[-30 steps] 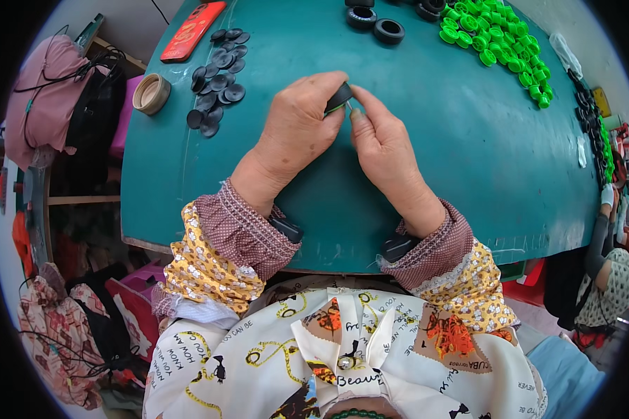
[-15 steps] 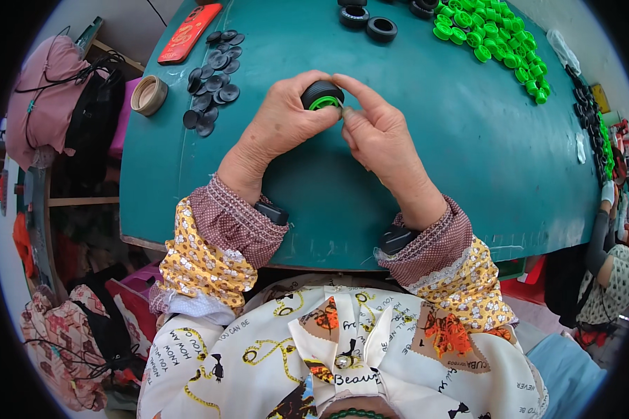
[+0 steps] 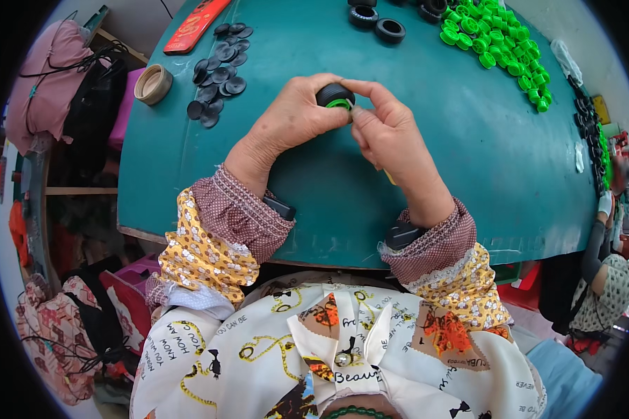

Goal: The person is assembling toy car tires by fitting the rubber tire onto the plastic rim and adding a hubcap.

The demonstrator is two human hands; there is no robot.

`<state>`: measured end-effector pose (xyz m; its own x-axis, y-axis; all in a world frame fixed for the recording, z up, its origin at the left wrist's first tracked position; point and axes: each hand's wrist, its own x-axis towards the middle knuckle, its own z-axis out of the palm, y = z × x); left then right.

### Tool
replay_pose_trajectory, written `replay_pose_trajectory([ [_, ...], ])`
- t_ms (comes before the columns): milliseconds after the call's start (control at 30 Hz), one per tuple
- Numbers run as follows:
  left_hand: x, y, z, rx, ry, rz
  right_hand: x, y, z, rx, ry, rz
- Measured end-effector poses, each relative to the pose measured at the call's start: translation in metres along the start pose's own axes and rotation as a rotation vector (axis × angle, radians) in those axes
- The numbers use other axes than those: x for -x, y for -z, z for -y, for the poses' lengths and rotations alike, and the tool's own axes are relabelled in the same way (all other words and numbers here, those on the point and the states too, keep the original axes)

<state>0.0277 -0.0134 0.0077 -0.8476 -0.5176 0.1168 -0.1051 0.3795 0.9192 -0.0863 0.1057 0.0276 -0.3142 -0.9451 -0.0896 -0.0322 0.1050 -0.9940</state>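
Note:
A small toy wheel [image 3: 335, 96], a black tyre with a bright green hub inside, is gripped between the thumb and fingers of my left hand [image 3: 290, 115]. My right hand [image 3: 391, 133] is closed beside it, its index finger reaching over to the tyre's top. From under my right palm pokes the yellow end of a slim tool [image 3: 389, 177]. The rest of that tool is mostly hidden by my fingers; a thin pale tip seems to meet the green hub's edge. Both hands are raised over the green table [image 3: 328, 202].
Black discs [image 3: 220, 73] lie in a cluster to the left, near a red case [image 3: 197, 26] and a round tan container [image 3: 153, 85]. Loose tyres [image 3: 390, 30] sit at the far side. Green hubs [image 3: 500, 42] are heaped at far right. Another person [image 3: 604, 279] works at the right.
My hands and the wheel have shifted slightly right in the picture. The right hand has turned a little, and the tool's yellow end now shows below it.

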Motion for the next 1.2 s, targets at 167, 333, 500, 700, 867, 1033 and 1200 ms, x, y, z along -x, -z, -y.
replay_pose_trajectory([
  [167, 0.003, -0.004, -0.013, 0.235, 0.075, -0.074, 0.000, 0.003, -0.005, -0.086, -0.051, 0.023],
  [333, 0.001, -0.003, -0.008, 0.031, 0.046, -0.034, 0.002, -0.006, -0.006, 0.236, 0.164, -0.105],
  [500, -0.002, 0.000, -0.004, -0.053, 0.044, 0.088, 0.004, -0.008, -0.006, 0.224, 0.216, -0.073],
  [700, 0.000, -0.010, -0.003, 0.227, -0.053, -0.155, -0.002, 0.001, -0.003, 0.055, 0.077, -0.049],
  [867, 0.002, -0.008, -0.018, 0.131, -0.012, -0.143, -0.001, -0.006, -0.013, 0.151, 0.250, -0.170],
  [1033, -0.003, -0.007, -0.005, -0.013, -0.053, -0.077, 0.003, -0.011, -0.010, 0.361, 0.420, -0.238],
  [1200, -0.002, -0.002, -0.003, -0.114, 0.055, 0.047, 0.003, -0.014, -0.013, 0.381, 0.416, -0.218],
])
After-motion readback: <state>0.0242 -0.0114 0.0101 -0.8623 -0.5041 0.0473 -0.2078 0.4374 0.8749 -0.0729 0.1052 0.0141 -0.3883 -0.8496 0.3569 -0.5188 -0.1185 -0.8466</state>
